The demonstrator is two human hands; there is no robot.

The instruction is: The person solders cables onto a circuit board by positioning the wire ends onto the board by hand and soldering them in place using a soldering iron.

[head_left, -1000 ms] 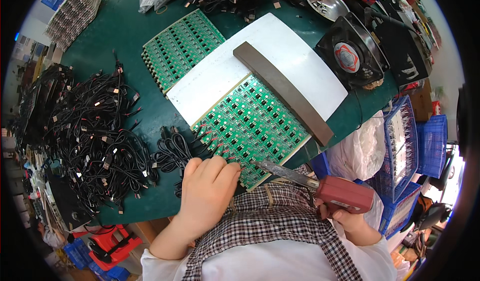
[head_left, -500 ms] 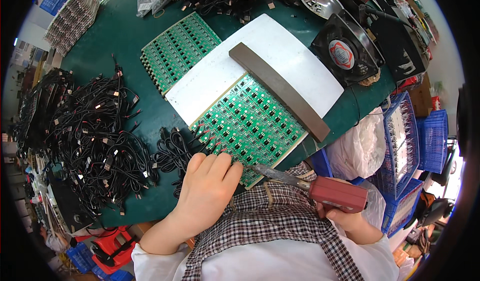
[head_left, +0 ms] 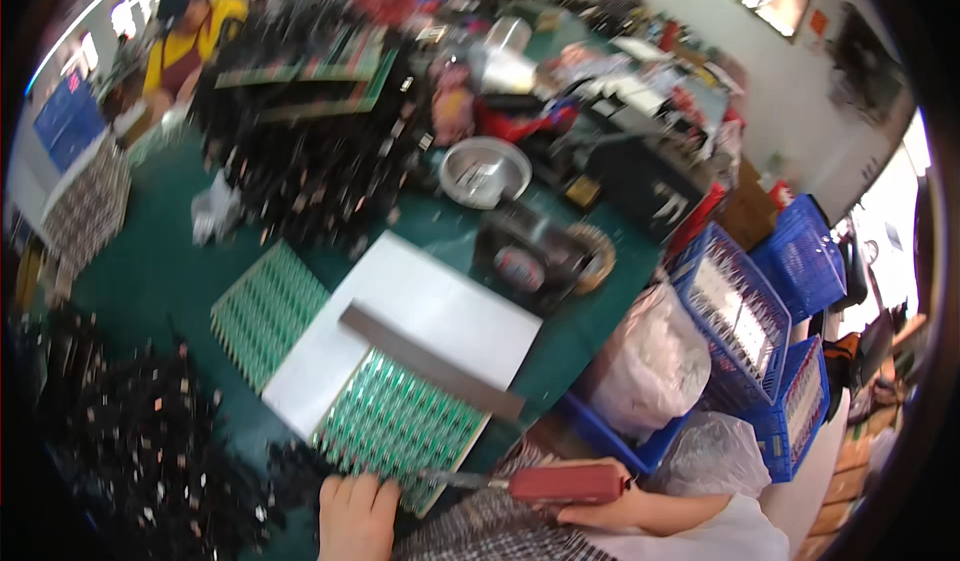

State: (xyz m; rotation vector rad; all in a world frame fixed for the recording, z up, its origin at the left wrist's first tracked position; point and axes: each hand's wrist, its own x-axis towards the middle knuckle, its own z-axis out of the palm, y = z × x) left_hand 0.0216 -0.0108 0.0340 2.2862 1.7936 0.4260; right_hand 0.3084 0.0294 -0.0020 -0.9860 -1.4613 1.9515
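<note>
My right hand [head_left: 625, 511] is wrapped round the red handle of a soldering iron [head_left: 565, 483]. Its long metal shaft points left, toward the near edge of a green circuit board panel [head_left: 395, 426]. At that panel's near left corner is my left hand [head_left: 357, 516], its fingers bent and pressed together; what they hold, if anything, is too blurred to make out. The panel lies on a white board [head_left: 450, 296], with a dark brown bar [head_left: 430, 361] across its far edge. Black cables [head_left: 295, 476] lie beside my left hand.
A stack of green panels [head_left: 265, 311] sits left of the white board. Piles of black cables [head_left: 140, 431] cover the left and far table. Beyond the board stand a black fan [head_left: 520, 256] and a metal bowl [head_left: 455, 176]. Blue crates [head_left: 735, 311] stand at right; another person [head_left: 185, 51] is far left.
The view has tilted up and turned, so the table's far side and the room now show. My hands appear lower in the picture, and the right one still holds the soldering iron.
</note>
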